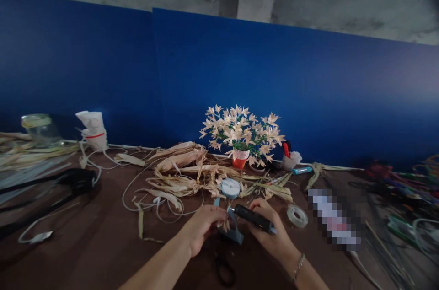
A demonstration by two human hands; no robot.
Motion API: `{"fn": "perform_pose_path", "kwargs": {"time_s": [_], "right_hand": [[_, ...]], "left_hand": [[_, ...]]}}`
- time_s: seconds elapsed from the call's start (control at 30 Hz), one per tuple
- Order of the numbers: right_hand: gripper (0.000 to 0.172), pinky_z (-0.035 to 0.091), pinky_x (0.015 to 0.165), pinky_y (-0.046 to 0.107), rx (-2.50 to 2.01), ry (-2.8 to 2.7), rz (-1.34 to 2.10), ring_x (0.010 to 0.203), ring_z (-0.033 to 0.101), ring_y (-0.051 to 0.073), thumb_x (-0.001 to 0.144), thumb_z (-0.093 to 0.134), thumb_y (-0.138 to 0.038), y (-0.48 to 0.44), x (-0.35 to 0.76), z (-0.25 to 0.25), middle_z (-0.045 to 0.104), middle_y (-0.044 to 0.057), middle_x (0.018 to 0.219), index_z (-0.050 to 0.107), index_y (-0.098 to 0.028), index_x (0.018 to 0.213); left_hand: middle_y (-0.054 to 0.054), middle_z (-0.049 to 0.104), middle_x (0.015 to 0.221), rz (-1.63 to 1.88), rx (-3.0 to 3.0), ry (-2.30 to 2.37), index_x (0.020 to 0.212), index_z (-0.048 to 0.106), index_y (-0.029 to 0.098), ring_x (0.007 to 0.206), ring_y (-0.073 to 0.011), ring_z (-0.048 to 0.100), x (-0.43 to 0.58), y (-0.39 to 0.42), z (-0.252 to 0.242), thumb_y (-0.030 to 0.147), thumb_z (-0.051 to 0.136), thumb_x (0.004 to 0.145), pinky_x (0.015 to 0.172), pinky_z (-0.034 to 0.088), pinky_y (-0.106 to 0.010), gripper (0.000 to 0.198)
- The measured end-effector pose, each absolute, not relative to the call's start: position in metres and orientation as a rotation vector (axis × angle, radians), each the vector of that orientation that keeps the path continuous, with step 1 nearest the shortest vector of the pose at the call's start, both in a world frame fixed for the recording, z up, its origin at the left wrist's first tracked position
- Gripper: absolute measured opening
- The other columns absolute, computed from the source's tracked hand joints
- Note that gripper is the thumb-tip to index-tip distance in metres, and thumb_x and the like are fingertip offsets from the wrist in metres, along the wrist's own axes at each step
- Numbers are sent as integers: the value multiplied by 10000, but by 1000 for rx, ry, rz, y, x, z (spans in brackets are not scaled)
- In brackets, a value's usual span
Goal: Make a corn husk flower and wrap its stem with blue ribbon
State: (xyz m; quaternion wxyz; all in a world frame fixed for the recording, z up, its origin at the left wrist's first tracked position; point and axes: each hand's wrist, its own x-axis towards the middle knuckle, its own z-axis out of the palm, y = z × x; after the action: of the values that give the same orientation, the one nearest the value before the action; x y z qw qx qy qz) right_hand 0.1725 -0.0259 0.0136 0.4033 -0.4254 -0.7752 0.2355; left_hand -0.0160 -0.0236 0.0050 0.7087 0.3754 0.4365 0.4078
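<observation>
Head view: pale petals point(226, 225), indistinct

dim | blue partition point(295, 82) catches pale sheen at right | sides blurred

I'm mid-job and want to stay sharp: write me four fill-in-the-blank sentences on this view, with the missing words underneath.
The right hand holds a tool whose body is ____.
A bracelet circles the person's ____ wrist.
The partition behind the pale flowers is coloured ____.
As the camera sees it, the clear jar is to the ____ of the white bundle.

Missing words: black; right; blue; left.
</observation>
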Motion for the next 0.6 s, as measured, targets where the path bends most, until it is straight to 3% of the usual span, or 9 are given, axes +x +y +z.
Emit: {"fn": "perform_pose_path", "kwargs": {"time_s": [0.6], "right_hand": [[105, 380, 611, 231, -1076, -1974, 567, 708, 477, 139, 688, 521, -125, -26, 173, 11, 480, 18, 754, 476, -171, 604]], "left_hand": [[-3, 557, 496, 896, 849, 936, 549, 627, 110, 513, -101, 485, -15, -24, 6, 185, 583, 585, 539, 330, -211, 95]]}}
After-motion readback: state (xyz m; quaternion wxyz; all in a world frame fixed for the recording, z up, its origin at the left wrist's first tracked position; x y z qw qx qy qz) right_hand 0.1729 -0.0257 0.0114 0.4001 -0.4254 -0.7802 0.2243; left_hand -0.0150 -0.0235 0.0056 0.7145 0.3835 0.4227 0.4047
